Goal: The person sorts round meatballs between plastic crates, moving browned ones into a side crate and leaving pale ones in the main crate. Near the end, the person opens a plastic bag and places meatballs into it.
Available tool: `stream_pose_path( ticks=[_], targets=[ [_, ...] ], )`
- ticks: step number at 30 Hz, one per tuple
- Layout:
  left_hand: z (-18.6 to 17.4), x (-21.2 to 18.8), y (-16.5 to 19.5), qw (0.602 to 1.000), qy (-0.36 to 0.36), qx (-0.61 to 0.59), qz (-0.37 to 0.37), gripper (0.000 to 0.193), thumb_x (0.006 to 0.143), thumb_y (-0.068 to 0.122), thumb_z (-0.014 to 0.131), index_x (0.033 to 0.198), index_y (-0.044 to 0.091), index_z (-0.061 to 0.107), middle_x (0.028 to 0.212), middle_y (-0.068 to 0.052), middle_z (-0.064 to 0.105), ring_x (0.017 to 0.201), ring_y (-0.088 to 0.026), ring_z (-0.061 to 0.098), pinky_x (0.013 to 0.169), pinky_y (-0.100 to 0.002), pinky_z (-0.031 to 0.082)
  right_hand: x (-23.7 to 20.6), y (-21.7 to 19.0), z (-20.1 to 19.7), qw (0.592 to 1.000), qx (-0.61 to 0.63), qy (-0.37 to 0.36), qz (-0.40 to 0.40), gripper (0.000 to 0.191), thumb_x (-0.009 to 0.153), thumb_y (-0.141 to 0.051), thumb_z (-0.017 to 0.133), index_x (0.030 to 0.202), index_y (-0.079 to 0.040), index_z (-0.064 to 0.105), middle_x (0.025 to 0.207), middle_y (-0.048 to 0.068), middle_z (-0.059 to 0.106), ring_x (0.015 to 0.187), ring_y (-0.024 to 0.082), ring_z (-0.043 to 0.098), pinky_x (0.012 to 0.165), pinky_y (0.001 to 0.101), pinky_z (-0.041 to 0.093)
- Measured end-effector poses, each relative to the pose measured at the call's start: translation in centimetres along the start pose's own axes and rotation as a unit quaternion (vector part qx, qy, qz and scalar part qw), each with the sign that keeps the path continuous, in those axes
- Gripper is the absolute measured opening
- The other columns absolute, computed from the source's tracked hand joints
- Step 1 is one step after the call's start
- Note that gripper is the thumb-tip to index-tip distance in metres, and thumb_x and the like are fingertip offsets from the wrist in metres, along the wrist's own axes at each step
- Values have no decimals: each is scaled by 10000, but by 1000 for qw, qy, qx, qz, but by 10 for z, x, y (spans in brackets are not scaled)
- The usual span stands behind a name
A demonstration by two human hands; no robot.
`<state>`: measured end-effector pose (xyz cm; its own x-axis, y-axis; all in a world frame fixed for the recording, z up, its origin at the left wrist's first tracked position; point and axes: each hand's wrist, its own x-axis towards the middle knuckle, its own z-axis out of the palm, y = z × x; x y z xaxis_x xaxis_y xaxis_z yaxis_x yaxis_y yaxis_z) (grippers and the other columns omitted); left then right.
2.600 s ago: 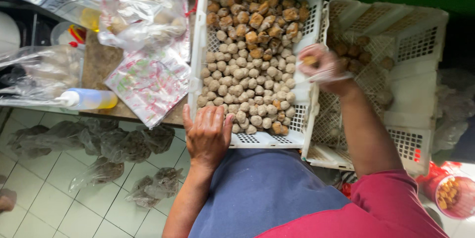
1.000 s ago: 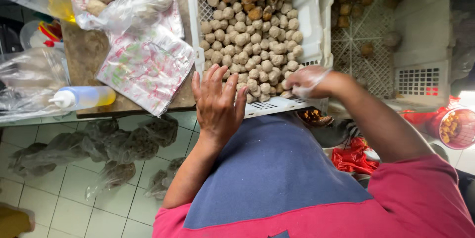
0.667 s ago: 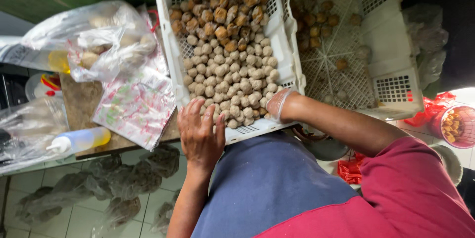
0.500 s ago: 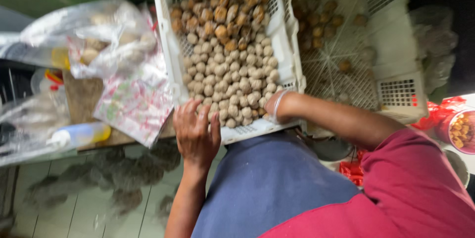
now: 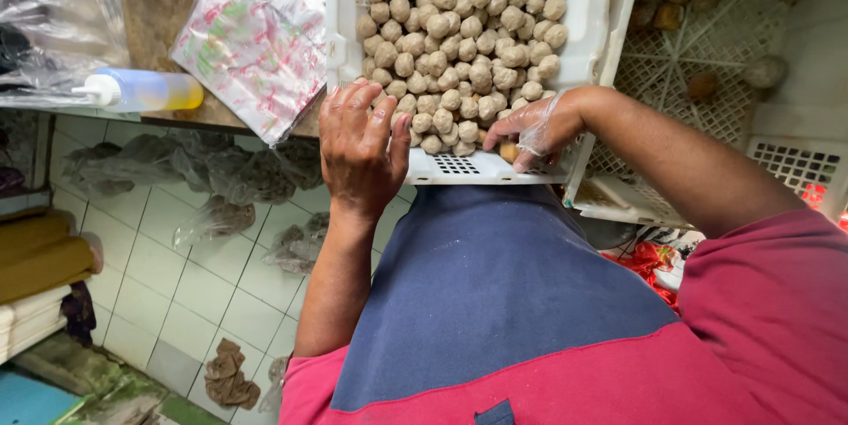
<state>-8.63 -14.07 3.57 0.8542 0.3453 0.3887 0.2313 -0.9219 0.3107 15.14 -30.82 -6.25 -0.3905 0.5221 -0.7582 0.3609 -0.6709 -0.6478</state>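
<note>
Tiled floor; crate (image 5: 583, 27) top cut off

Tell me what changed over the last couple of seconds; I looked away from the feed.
The right hand, in a thin clear glove, came from the crate's far right side to the near edge and now rests among the balls. The left hand slid up from below onto the white crate's near corner. The balls, squeeze bottle and plastic bags stayed put.

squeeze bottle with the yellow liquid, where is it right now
In the head view the clear plastic squeeze bottle of yellow liquid lies on its side at the left, on the brown counter edge, beside the printed plastic bag.
</note>
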Motion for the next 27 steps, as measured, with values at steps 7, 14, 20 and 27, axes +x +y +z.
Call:
stream_pose_path(
  ticks=[7,14,20,27],
  targets=[
    [2,1,6,1000,6,5,-3,219,1002,153,714,1172,19,682,1252,-155,646,1270,-366,585,1149,-526,409,0,-1,4,991,-136,6,8,575,740,-60,756,1271,-173,569,1022,95,656,781,245,694,604,391,589],
    [2,15,19,1000,7,22,-9,201,978,154,716,1129,26,682,1209,-143,654,1252,-352,606,1158,-519,415,-28,-5,-9,997,-65,-35,-37,581,709,-61,718,1262,-158,572,852,93,667,684,205,655,549,351,532],
    [2,18,20,1000,4,29,-8,215,964,161,721,1118,15,694,1197,-140,661,1240,-343,608,1160,-521,410,-93,69,-47,861,271,-3,-430,642,842,-318,809,1346,-70,498,1079,165,683,891,265,701,701,368,615],
    [-9,21,18,1000,1,23,-3,234,936,197,725,1098,29,709,1179,-130,672,1225,-330,612,1142,-531,392,-152,207,-102,517,607,484,-361,349,993,-263,716,1283,-138,567,1115,47,613,979,197,640,876,392,545]
  ],
)
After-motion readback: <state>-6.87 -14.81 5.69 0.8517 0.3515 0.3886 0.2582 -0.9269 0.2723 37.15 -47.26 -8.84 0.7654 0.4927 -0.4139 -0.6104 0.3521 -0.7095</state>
